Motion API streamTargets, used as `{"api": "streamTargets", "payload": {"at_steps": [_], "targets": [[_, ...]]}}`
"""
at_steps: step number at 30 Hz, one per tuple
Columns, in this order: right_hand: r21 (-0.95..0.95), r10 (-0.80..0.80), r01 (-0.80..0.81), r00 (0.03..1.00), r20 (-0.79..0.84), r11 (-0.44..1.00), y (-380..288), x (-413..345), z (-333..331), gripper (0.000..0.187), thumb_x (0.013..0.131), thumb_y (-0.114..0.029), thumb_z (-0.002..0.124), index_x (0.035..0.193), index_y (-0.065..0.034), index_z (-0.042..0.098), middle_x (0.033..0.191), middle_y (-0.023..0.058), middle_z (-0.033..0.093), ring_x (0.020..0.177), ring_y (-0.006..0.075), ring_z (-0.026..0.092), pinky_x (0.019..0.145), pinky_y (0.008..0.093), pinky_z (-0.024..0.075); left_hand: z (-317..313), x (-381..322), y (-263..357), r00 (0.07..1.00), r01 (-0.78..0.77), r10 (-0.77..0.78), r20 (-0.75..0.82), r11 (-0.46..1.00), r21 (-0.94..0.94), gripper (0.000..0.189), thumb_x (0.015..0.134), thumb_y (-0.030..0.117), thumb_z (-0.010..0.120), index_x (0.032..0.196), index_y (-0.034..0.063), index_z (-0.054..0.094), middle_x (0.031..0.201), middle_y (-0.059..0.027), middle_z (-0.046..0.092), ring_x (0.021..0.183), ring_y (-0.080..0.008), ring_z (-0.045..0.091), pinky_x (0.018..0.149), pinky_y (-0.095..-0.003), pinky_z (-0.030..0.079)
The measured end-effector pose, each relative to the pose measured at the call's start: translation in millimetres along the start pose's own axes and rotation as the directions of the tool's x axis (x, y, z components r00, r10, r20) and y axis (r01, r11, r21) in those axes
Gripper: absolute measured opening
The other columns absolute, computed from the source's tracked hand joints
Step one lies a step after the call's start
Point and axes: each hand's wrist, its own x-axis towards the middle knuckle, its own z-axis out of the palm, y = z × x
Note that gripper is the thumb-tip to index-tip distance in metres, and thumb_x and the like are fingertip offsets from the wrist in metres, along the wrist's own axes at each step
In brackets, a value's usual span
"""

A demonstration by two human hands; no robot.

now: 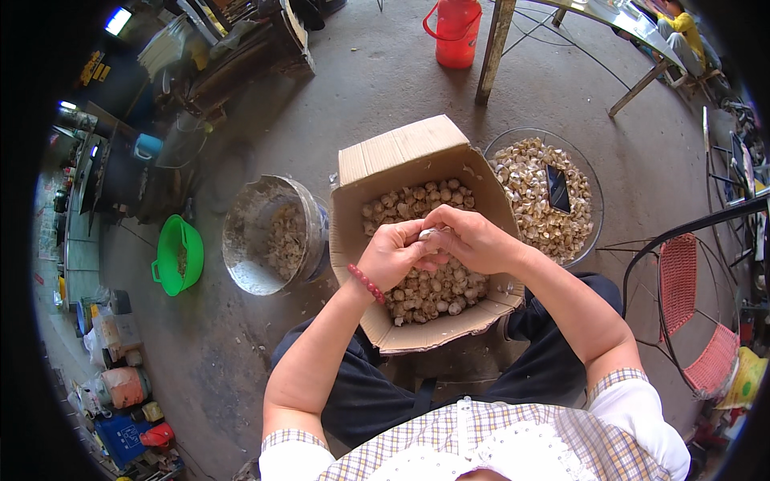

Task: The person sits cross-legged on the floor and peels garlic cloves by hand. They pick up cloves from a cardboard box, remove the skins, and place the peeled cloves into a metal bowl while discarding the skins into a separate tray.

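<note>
Both hands meet over an open cardboard box (400,159) filled with whole garlic bulbs (442,294). Between the fingertips is a pale piece of garlic (428,233), partly covered by the fingers. My left hand (391,249), with a red bead bracelet at the wrist, grips it from the left. My right hand (472,240) pinches it from the other side. Right of the box, a wide round basin (595,231) holds many separated garlic cloves (523,186), and a dark phone (558,189) lies on them. To the left, a dirty bucket (246,252) contains garlic skins (287,237).
A green plastic basin (174,255) sits farther left on the concrete floor. Beyond the box stand a red thermos flask (457,33) and a table leg (494,54). A red woven chair (678,282) is at the right. A person in yellow (686,30) sits at the far right.
</note>
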Motion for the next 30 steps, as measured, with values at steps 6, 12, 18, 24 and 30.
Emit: {"api": "streamTargets", "payload": {"at_steps": [6,12,18,24,30], "targets": [[0.237,0.159,-0.153,0.987,-0.004,0.959,2,0,-3,0.013,0.096,-0.011,0.046,0.102,-0.0026,0.054,0.080,0.0072,0.061,0.072,0.0138,0.059,0.063,0.0264,0.0467,2,-3,3,1.000,-0.028,0.027,-0.011,0.987,-0.156,0.031,0.093,0.008,0.058,0.121,-0.0040,0.053,0.105,-0.0115,0.065,0.090,-0.0190,0.067,0.075,-0.0268,0.058],[0.531,0.320,-0.279,0.947,0.016,0.800,-1,4,-12,0.015,0.093,-0.015,0.055,0.101,-0.0034,0.059,0.076,-0.0018,0.058,0.068,0.0030,0.052,0.058,0.0189,0.0421,-3,0,2,0.999,-0.028,0.015,-0.050,0.964,-0.265,0.025,0.092,0.008,0.059,0.115,0.0008,0.052,0.102,-0.0089,0.065,0.087,-0.0181,0.067,0.073,-0.0248,0.054],[0.320,0.142,-0.110,0.987,-0.079,0.941,-3,5,-4,0.015,0.090,-0.011,0.064,0.102,-0.0038,0.058,0.086,-0.0026,0.061,0.071,0.0003,0.053,0.059,0.0164,0.0438,-4,0,-1,0.990,-0.060,0.035,-0.136,0.981,-0.183,0.020,0.091,0.013,0.062,0.107,0.0016,0.061,0.098,-0.0069,0.066,0.086,-0.0152,0.066,0.072,-0.0233,0.053],[0.201,0.112,-0.073,0.975,-0.190,0.977,3,7,3,0.014,0.088,-0.010,0.064,0.097,-0.0022,0.058,0.089,0.0064,0.061,0.081,0.0114,0.059,0.071,0.0262,0.0495,2,4,-7,0.969,-0.140,0.087,-0.232,0.965,-0.220,0.023,0.091,0.017,0.063,0.107,-0.0001,0.064,0.098,-0.0056,0.066,0.087,-0.0117,0.063,0.075,-0.0249,0.054],[0.071,0.060,-0.041,0.956,-0.287,0.997,8,12,11,0.013,0.084,-0.006,0.064,0.093,-0.0018,0.056,0.082,0.0092,0.054,0.076,0.0179,0.060,0.069,0.0281,0.0496,5,10,-16,0.964,-0.171,0.075,-0.256,0.911,-0.375,0.024,0.094,0.017,0.059,0.111,0.0003,0.063,0.100,-0.0042,0.065,0.087,-0.0089,0.061,0.074,-0.0226,0.052]]}}
